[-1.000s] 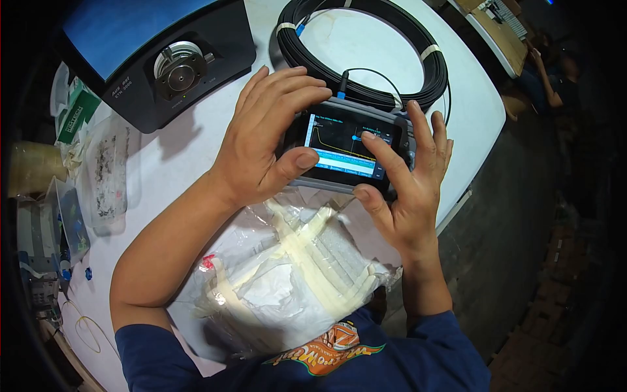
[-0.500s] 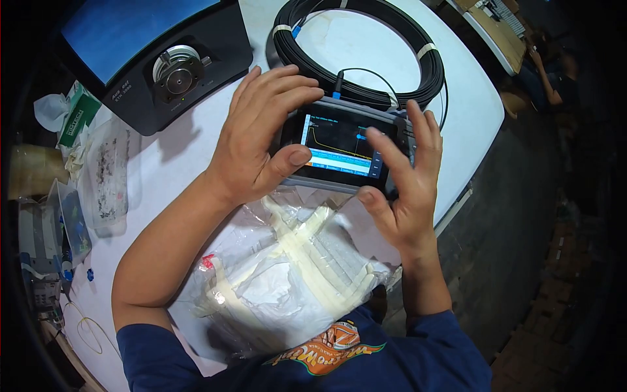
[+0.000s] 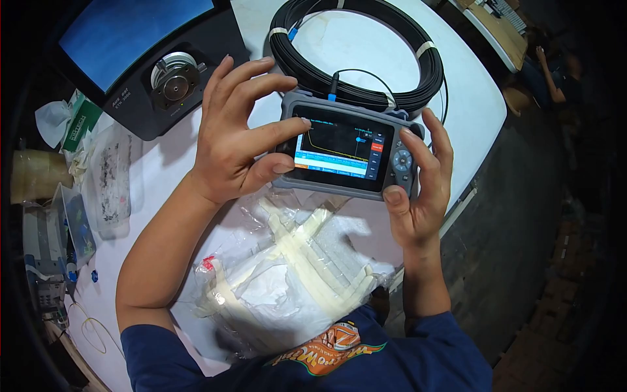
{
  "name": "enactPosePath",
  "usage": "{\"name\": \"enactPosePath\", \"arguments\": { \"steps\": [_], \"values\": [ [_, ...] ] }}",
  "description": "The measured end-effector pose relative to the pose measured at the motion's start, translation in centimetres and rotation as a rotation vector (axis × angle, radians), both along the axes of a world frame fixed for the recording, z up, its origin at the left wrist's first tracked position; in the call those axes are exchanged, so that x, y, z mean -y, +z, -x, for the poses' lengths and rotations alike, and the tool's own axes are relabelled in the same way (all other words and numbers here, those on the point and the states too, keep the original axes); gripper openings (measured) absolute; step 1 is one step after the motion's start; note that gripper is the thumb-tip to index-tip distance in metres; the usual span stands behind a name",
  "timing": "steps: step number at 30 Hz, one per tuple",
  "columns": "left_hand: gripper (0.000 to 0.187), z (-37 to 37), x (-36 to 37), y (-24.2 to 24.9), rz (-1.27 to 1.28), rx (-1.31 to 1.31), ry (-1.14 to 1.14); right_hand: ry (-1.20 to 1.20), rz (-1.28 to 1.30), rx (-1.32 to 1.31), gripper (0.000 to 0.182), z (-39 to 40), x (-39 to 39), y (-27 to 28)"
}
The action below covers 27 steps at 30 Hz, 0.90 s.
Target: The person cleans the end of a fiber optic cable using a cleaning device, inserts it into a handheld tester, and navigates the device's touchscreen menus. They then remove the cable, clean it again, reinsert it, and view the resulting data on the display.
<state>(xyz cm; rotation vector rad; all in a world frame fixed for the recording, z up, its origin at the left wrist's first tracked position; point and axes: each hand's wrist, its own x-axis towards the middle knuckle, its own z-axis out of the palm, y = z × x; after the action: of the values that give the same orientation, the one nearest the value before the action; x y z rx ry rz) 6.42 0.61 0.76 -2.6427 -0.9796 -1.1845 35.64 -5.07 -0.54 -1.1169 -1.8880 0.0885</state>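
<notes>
A handheld OTDR tester [image 3: 333, 189] with a grey casing faces me, its lit screen showing a falling yellow trace. My right hand [image 3: 421, 179] grips its right end, thumb at the lower corner and fingers near the round button pad. Spread apart, the fingers of my left hand [image 3: 238, 137] are at the tester's left side. Its index fingertip lies over the upper left of the screen and its thumb over the lower left. A black cable with a blue connector [image 3: 332, 97] plugs into the tester's top edge, by the black cable coil [image 3: 428, 72].
Clear plastic packaging with cream tape [image 3: 294, 255] lies close to my body. A black monitor-like unit [image 3: 153, 85] with a round fixture stands at the upper left. Beside it are a green box [image 3: 81, 124] and a clear plastic container [image 3: 111, 183]. A person [image 3: 552, 78] is at the far right.
My right index finger has left the screen, and that hand now holds the tester's right end. My left index finger has come over the screen. A red item now shows in the side menu.
</notes>
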Motion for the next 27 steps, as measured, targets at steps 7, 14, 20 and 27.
{"name": "enactPosePath", "arguments": {
  "steps": [7, 14, 20, 27],
  "values": [
    [0.065, -0.1, -0.2, -0.2, 0.011, 0.089, -0.001, 0.019, -0.023, -0.041, 0.073, -0.1, 0.0, 0.1],
    [0.07, 0.1, -0.1, -0.1, 0.02, 0.002, -0.025, 0.042, 0.005, -0.101, 0.074, 0.1, -0.1, -0.1],
    [0.073, -0.4, -0.4, -0.8, 0.093, 0.03, -0.084, 0.04, 0.01, -0.096, 0.073, 0.1, -0.1, -0.1],
    [0.065, -0.5, -0.9, -1.1, 0.223, 0.142, -0.137, 0.023, 0.008, -0.065, 0.073, 0.1, -0.1, 0.1]
  ]
}}
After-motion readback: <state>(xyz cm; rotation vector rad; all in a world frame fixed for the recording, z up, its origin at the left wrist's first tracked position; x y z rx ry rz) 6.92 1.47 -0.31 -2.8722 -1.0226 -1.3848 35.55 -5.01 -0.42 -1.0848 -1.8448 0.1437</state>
